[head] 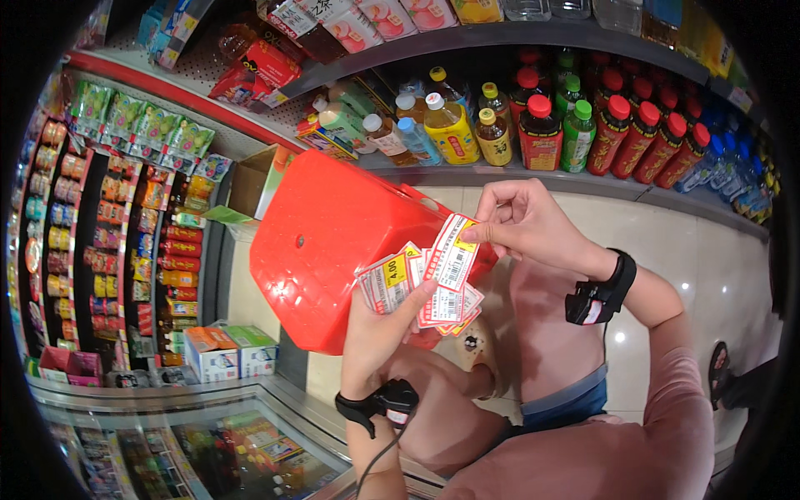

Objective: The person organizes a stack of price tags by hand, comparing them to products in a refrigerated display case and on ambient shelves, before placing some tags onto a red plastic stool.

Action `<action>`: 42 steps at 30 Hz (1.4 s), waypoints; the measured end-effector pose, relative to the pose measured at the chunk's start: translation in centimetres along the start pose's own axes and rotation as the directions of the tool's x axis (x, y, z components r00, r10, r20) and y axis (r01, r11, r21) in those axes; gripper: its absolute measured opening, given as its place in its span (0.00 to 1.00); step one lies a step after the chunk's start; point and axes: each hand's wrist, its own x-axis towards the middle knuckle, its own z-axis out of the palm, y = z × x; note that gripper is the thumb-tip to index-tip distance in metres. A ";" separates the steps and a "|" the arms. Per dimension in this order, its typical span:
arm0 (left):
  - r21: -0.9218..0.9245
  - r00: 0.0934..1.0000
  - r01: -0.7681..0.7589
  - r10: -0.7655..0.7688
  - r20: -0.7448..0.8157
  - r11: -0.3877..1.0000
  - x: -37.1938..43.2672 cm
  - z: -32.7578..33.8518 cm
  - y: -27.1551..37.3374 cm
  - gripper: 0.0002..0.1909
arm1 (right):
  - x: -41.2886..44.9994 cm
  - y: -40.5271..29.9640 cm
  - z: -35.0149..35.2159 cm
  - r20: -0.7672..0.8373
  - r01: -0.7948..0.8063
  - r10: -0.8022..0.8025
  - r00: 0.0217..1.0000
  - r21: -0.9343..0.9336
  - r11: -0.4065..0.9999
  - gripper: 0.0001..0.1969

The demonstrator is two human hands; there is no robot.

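Several paper shelf price tags (387, 282), printed in red, yellow and white with barcodes, are fanned out in my left hand (375, 340). Its thumb presses across the middle of the fan. My right hand (528, 225) pinches the top corner of one tag (451, 253) between thumb and forefinger, and that tag's lower end still overlaps the others near my left thumb. Behind the tags is a red plastic stool (337, 231) with a hole in its seat. Both wrists wear black straps with small devices.
Bottled drinks (540, 134) line the lower shelf ahead, with cartons on the shelf (500, 39) above. Snack racks (106, 250) stand at left, beside an open cardboard box (250, 181). A glass-topped freezer (250, 431) lies at lower left. Another person's sandalled foot (720, 369) is at far right.
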 end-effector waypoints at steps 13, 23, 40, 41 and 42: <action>-0.157 0.952 -0.122 0.070 -0.297 0.980 0.5 -1.2 -0.9 0.10 | 2.5 7.2 -7.5 -0.256 0.149 -0.180 0.950 -0.137 0.979 0.06; -0.184 0.970 -0.047 0.000 -0.245 0.982 -0.2 -1.8 -0.2 0.08 | 4.6 20.4 -16.4 -0.153 0.014 -0.384 0.910 -0.917 0.400 0.07; -0.325 0.966 -0.145 0.062 -0.251 0.934 -1.2 -1.5 0.6 0.09 | 4.8 22.7 -17.2 -0.048 0.022 -0.404 0.913 -0.986 0.167 0.07; -0.326 0.967 -0.135 0.053 -0.248 0.936 -1.2 -1.6 0.6 0.09 | 4.8 22.8 -17.0 -0.060 -0.003 -0.401 0.914 -0.990 0.140 0.07; -0.327 0.967 -0.133 0.050 -0.248 0.936 -1.2 -1.6 0.6 0.09 | 4.9 22.8 -17.0 -0.059 -0.003 -0.399 0.915 -0.990 0.140 0.07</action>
